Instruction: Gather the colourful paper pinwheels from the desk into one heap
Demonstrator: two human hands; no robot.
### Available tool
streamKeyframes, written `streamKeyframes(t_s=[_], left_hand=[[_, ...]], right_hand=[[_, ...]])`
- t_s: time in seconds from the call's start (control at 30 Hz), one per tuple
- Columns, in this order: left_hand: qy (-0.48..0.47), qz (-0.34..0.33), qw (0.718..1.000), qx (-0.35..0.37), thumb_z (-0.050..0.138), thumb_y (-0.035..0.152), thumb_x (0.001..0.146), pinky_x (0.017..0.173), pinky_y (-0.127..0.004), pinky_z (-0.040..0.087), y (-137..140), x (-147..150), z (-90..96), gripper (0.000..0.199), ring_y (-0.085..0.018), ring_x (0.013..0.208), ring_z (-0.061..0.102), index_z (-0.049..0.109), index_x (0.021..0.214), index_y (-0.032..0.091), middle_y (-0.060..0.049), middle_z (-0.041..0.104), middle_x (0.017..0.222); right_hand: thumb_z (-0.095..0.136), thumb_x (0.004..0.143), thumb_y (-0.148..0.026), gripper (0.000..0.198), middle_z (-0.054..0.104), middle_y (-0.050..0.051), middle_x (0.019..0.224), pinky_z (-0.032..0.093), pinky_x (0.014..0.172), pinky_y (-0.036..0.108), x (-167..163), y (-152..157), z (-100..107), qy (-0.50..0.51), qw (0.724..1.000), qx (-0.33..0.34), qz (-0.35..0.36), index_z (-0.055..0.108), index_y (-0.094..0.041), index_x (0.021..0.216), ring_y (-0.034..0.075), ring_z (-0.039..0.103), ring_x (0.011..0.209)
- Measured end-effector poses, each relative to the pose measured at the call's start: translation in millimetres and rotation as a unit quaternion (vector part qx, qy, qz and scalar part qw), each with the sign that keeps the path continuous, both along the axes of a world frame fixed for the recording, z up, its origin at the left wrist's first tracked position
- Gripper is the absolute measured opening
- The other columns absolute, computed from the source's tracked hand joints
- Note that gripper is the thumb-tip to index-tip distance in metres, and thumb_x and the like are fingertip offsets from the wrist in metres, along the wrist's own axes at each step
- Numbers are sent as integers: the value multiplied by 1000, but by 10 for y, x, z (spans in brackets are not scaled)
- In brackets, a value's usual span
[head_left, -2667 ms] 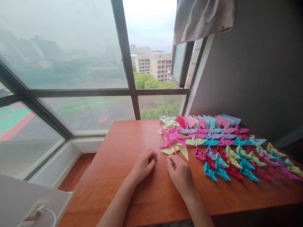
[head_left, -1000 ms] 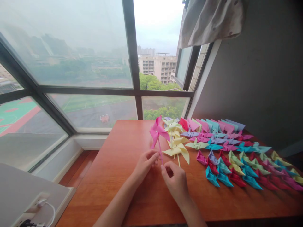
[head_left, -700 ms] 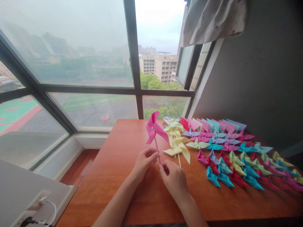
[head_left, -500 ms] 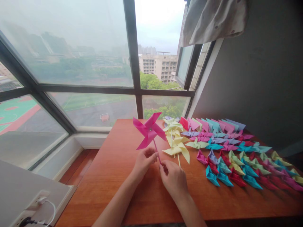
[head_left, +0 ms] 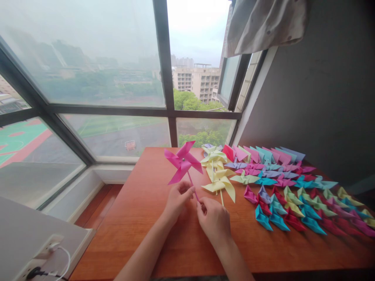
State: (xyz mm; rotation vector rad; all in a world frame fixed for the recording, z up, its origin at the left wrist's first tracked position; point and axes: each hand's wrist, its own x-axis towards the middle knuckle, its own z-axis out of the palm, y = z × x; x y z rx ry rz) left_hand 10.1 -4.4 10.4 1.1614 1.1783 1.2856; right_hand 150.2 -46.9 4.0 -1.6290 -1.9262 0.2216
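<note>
Shifted left since the earlier frame, the pink pinwheel (head_left: 183,160) was pinched by its stick (head_left: 190,178) in left hand (head_left: 178,200) and right hand (head_left: 215,218) (steadying, apparently; a light grip was needed next), beside the yellow pinwheels (head_left: 224,184).

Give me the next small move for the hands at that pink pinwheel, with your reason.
Probably the left hand should steady the pink stick just above the right hand. The right hand pinches the stick's lower end, while the pinwheel head leans left at the other end; whether the left hand has a firm grip is unclear.
</note>
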Motion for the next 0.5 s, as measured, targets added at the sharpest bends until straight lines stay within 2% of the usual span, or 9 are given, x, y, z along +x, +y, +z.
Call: streamKeyframes(t_s=[0.3,0.5], left_hand=[[11,-5,1000,-7,72,38,73,50,-20,39,9,-2,-8,26,-10,53,52,60,70,15,1,58,58],[104,59,993,-19,67,45,71,49,-22,42,119,-191,-27,30,-13,53,55,61,72,15,0,59,57]], right_hand=[[50,91,-25,19,69,1,77,32,60,25,-14,5,74,-50,998,-41,-7,66,-23,81,16,64,72],[49,92,-31,21,71,0,79,32,59,24,75,-21,130,-42,996,-78,-10,70,-26,91,14,65,72]])
